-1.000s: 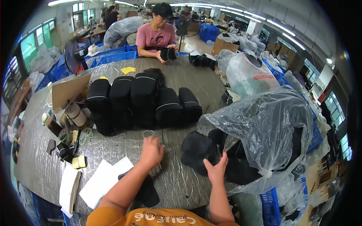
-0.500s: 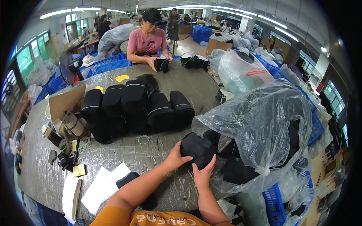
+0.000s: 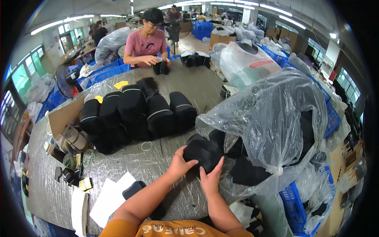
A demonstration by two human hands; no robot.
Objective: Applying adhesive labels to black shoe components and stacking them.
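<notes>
Between my two hands is a stack of black fabric pieces point(image 3: 203, 153), resting on the table beside the open mouth of a clear plastic bag point(image 3: 272, 114). My left hand point(image 3: 179, 162) grips its left side, thumb on the near face. On the near right side my right hand point(image 3: 212, 173) holds it, thumb and fingers pressed against the edge. More black pieces point(image 3: 248, 172) lie in and under the bag. Ahead to the left stand several banded bundles of black pieces point(image 3: 136, 104), piled in a row. A loose pale rubber band point(image 3: 147, 146) lies in front of them.
White paper sheets point(image 3: 112, 197), rolls of tape point(image 3: 75, 136) and a cardboard piece point(image 3: 65, 114) occupy the table's left side. Across the table a person in a pink shirt point(image 3: 146, 43) handles a black bundle point(image 3: 161, 68). Blue crates point(image 3: 292, 205) stand at the right.
The view has shifted slightly. Both my hands stay on the black stack, which looks a little turned. Across the table, the person's hand has moved to the top of their bundle.
</notes>
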